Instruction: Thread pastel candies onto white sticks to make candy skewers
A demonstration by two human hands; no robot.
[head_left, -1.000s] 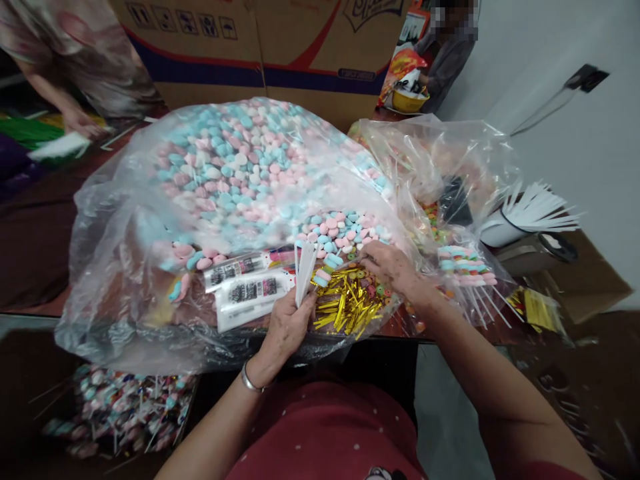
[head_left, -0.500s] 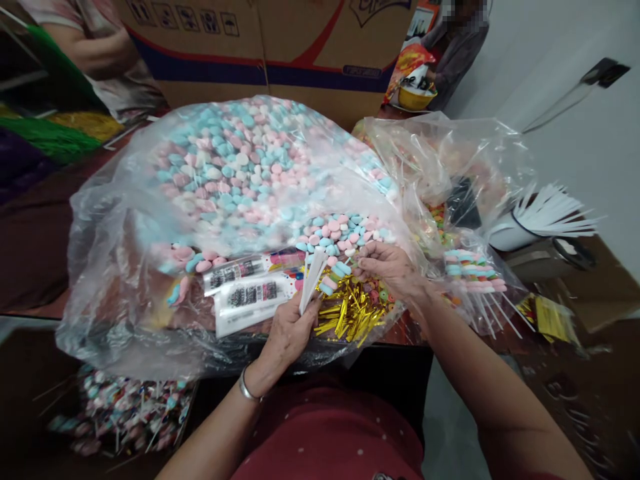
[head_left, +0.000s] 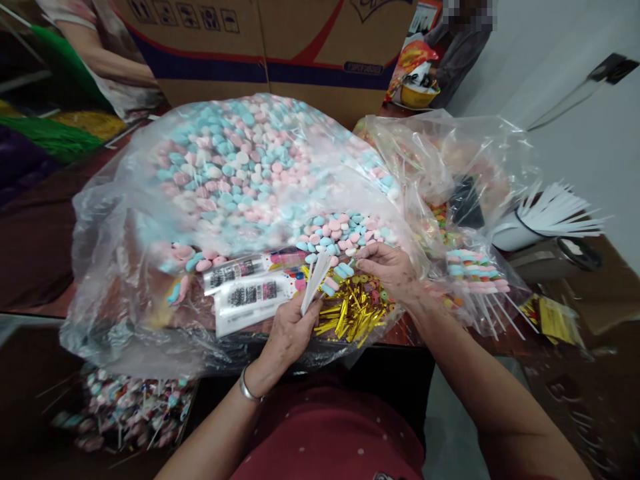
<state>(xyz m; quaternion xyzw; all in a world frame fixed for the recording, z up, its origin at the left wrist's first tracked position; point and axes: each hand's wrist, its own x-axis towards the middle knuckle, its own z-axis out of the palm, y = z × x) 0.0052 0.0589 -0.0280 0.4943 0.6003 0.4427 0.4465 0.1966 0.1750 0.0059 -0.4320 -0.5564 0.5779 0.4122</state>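
My left hand [head_left: 295, 325] is closed around a bundle of thin white sticks [head_left: 315, 283] that point up and away from me. Beside the sticks' upper ends are pink and blue marshmallow pieces [head_left: 344, 270], seemingly threaded on some of them. My right hand [head_left: 391, 270] is just to their right, with thumb and fingers curled in a pinch. A small green piece shows by its fingertips; what they hold is too small to make out. Gold twist ties [head_left: 347, 310] and small coloured gummy rings [head_left: 373, 288] lie below the hands. Loose marshmallows [head_left: 340, 232] are heaped beyond.
A big clear bag of marshmallows [head_left: 240, 167] spreads across the table, with printed wrappers [head_left: 255, 297] in front. Right are a gummy bag [head_left: 440, 150], finished marshmallow sticks [head_left: 475, 272] and a stick-filled cup [head_left: 517, 230]. A cardboard box [head_left: 280, 60] stands behind; two people are beyond.
My right hand has drawn in from lower right to the sticks' marshmallow ends. My left hand has shifted slightly right with the sticks. At the far left, a person's arm has moved right.
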